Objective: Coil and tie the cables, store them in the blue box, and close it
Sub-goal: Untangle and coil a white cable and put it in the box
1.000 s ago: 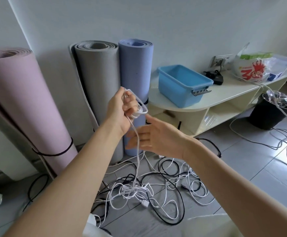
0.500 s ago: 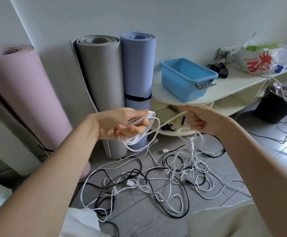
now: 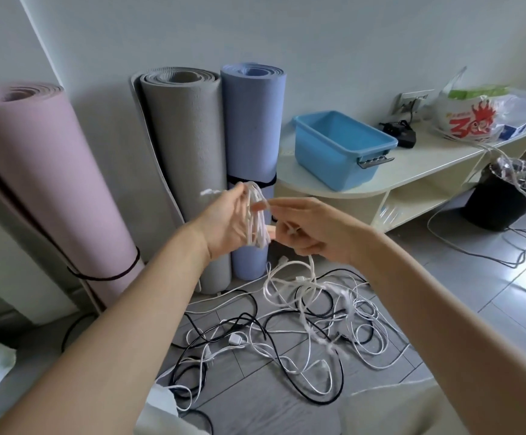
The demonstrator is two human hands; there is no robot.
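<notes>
Holding the white coil point(image 3: 256, 219) upright in our left hand point(image 3: 228, 222), fingers curled round its loops, we pinch the free strand in our right hand point(image 3: 307, 229), just beside it. Slack hangs below our right fingers to the floor tangle point(image 3: 302, 321).

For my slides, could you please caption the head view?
Left hand holds a white cable coil while right hand feeds cable, loose cables on floor, open blue box waiting.
</notes>
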